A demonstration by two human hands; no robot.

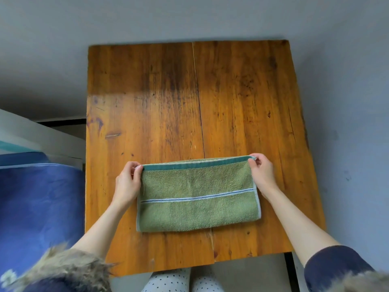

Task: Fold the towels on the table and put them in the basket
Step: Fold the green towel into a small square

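Pinching far corners of green striped terry towel (197, 197), left hand (127, 184) and right hand (262, 172); folded once on wooden bench (189, 91) at 6 o'clock; further folds pending, basket unseen.

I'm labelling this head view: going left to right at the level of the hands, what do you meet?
Blue cloth → left hand → green towel → right hand → bare table → grey floor.

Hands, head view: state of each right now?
Left hand: pinching the far left corner of the folded green terry towel with the blue-and-white stripe.
Right hand: pinching the towel's far right corner.
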